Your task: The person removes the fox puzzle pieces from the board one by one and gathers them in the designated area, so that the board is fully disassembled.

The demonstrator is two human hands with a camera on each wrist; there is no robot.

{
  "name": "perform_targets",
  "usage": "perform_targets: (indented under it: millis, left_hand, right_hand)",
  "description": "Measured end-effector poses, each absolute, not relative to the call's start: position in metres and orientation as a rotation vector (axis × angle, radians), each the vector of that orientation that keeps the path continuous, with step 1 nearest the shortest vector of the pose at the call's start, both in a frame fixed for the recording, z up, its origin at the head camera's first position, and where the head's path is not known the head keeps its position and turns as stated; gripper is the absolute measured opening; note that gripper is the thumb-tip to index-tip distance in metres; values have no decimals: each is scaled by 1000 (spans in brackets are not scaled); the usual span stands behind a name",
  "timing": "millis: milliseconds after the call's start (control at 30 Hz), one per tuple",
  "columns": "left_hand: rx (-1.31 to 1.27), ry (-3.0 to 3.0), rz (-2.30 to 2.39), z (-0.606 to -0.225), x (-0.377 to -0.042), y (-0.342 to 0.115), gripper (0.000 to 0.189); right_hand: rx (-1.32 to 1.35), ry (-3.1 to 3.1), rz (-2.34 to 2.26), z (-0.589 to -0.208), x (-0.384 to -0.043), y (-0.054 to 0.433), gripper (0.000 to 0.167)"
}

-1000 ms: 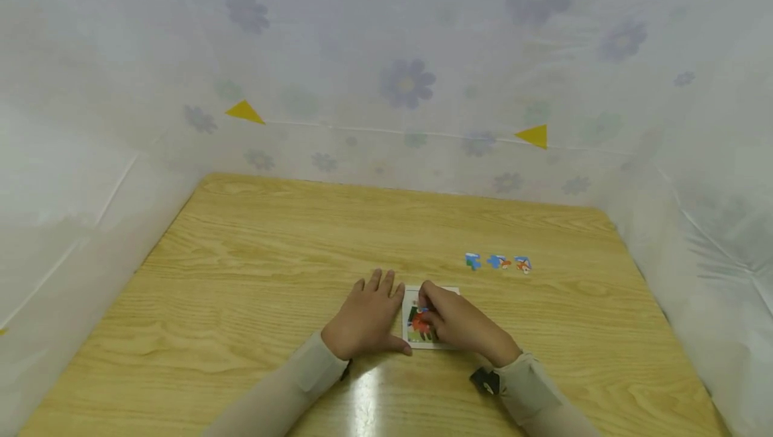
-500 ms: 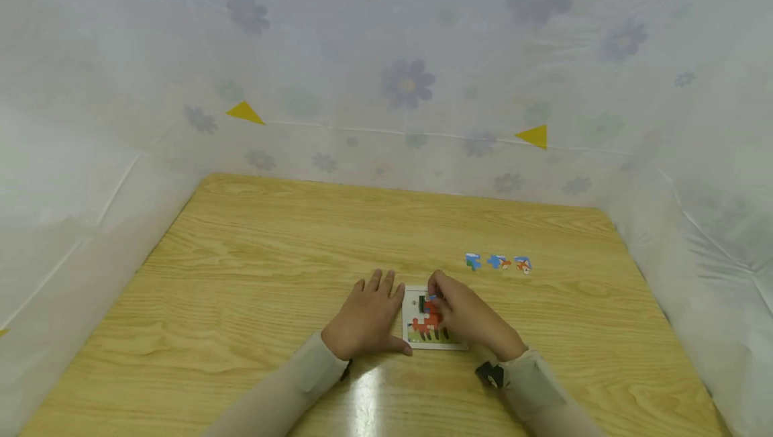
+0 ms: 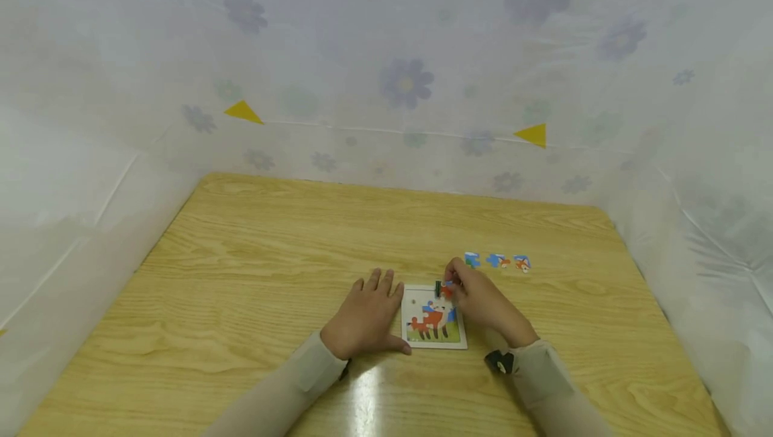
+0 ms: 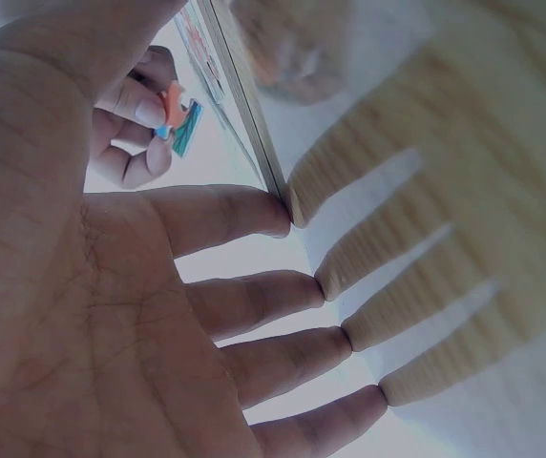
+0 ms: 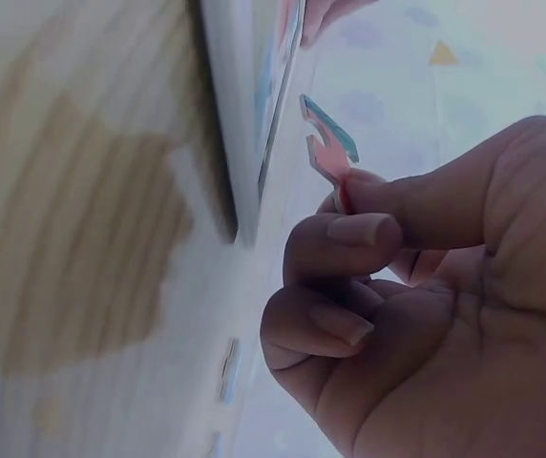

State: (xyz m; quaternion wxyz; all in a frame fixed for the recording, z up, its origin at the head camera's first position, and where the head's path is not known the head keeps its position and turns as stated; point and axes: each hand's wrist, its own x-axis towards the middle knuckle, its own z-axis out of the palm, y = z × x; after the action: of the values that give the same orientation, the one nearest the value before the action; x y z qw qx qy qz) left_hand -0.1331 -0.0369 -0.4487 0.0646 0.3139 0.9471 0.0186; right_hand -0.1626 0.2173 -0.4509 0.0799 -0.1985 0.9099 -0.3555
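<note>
A small square puzzle board (image 3: 413, 295) with a white frame lies on the table, its lower part filled with a red fox-like animal on green ground. Flat beside its left edge rests my left hand (image 3: 365, 316), fingers spread and straight; the left wrist view shows the fingertips (image 4: 275, 216) down on the tabletop. My right hand (image 3: 488, 301) pinches a jigsaw piece (image 3: 446, 290) between thumb and fingers over the board's upper right part. That piece is orange with a dark green edge, and it stands tilted in the right wrist view.
Three loose blue-and-orange jigsaw pieces (image 3: 498, 261) lie in a row on the wooden table (image 3: 290, 235), beyond the right hand. White flower-patterned sheeting (image 3: 362, 54) surrounds the table at the back and sides.
My right hand has moved right and away from me with the jigsaw piece, from the board's middle to its upper right, uncovering more of the animal picture. The left hand stays put.
</note>
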Motion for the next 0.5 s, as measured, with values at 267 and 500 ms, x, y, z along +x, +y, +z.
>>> perform_targets:
  millis: [267,500]
  left_hand:
    - [960,2852,69,-447,-132,-38,112]
    - [963,2850,63,-448,-132,-38,112]
  right_hand:
    - [-533,2743,-1071,-455,-172,235,9]
    - [-508,2773,-1060,-452,-175,245,7]
